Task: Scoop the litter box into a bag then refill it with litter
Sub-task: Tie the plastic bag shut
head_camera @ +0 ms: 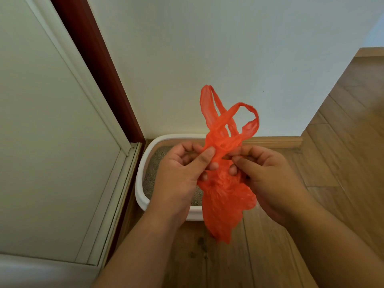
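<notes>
Above the white plastic litter box (143,196) of grey litter (153,163), set on the wooden floor (342,142) by the wall, hangs a thin crumpled orange plastic bag (224,196). Its film looks clingy; pulled hard, it could tear, or slip and drop into the litter. The left hand (182,173) and right hand (268,179) both pinch it near the mouth, fingers closed on the film.

Floor (270,256): wood planks under me.
On it: white litter box (141,183) holding litter (153,169), seemingly against the wall.
</notes>
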`<action>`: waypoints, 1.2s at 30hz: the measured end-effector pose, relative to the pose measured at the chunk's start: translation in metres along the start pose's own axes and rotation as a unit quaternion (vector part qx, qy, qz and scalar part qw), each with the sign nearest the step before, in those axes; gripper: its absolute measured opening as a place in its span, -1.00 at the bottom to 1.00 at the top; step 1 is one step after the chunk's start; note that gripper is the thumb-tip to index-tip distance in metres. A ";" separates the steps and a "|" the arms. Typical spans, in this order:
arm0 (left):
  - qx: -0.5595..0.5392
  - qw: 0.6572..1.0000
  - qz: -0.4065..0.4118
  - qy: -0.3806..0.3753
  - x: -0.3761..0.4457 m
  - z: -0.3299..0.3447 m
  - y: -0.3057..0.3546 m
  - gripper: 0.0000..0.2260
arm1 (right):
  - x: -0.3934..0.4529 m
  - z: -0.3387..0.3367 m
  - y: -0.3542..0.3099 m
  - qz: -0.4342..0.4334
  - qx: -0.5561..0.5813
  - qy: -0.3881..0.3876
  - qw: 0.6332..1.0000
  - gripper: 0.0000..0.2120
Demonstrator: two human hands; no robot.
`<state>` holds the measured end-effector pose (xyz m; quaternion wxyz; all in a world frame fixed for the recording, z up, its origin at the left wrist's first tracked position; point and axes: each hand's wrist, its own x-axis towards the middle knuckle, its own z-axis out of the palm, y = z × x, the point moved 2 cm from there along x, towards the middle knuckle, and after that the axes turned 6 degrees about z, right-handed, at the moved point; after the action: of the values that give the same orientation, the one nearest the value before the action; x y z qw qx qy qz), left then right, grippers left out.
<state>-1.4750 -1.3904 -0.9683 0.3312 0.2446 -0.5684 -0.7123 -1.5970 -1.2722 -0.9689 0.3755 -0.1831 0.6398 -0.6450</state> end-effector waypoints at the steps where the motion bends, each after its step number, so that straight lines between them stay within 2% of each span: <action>1: 0.005 1.000 0.003 -0.003 -0.001 0.000 0.001 -0.78 | -0.001 0.001 0.000 0.003 0.004 -0.013 1.000 -0.81; 4: 0.029 0.999 0.007 -0.014 -0.003 0.003 0.001 -0.83 | -0.006 0.005 -0.001 0.010 0.042 -0.099 0.994 -0.86; 7: 0.058 0.998 -0.006 -0.016 -0.001 0.001 -0.003 -0.94 | -0.011 0.009 -0.002 0.023 0.038 -0.181 0.982 -0.74; 9: 0.076 0.997 -0.012 -0.020 -0.001 0.000 -0.003 -0.92 | -0.010 0.010 0.001 0.010 -0.008 -0.163 0.987 -0.69; 12: 0.056 0.998 -0.025 -0.029 -0.002 0.003 -0.004 -0.91 | -0.005 0.010 0.005 -0.012 -0.033 -0.094 0.995 -0.74; 14: 0.029 0.998 -0.047 -0.020 -0.001 0.004 -0.006 -0.76 | -0.005 0.010 0.003 -0.023 -0.016 -0.084 0.996 -0.75; 17: -0.024 0.994 -0.098 -0.035 -0.001 0.006 -0.006 -0.44 | -0.005 0.013 0.000 -0.009 0.046 -0.095 0.994 -0.74; 19: -0.053 0.991 -0.113 -0.056 -0.003 0.009 -0.005 -0.38 | -0.005 0.013 0.000 0.016 0.071 -0.100 0.992 -0.74; 21: -0.061 0.987 -0.120 -0.091 -0.004 0.011 -0.002 -0.48 | -0.006 0.012 0.001 0.033 0.079 -0.098 0.992 -0.73; 24: 0.000 0.983 -0.134 -0.128 -0.004 0.009 0.001 -0.70 | -0.009 0.013 -0.001 0.032 0.067 -0.112 0.991 -0.73; 28: 0.060 0.986 -0.105 -0.115 -0.005 0.010 0.001 -0.71 | -0.010 0.015 -0.002 0.029 0.038 -0.133 0.990 -0.73; 32: 0.052 0.995 -0.066 -0.061 -0.004 0.013 -0.003 -0.72 | -0.009 0.017 -0.004 0.026 0.081 -0.101 0.991 -0.74; 34: 0.028 0.995 -0.069 -0.073 -0.005 0.013 -0.001 -0.71 | -0.008 0.013 -0.006 0.023 0.067 -0.062 0.996 -0.70; 36: 0.024 0.990 -0.073 -0.118 -0.007 0.012 0.002 -0.74 | -0.008 0.009 -0.007 0.014 0.041 -0.028 0.999 -0.66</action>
<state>-1.4790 -1.3776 -0.9633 0.2035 0.2076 -0.6010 -0.7445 -1.5870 -1.2731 -0.9588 0.4100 -0.1766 0.6047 -0.6596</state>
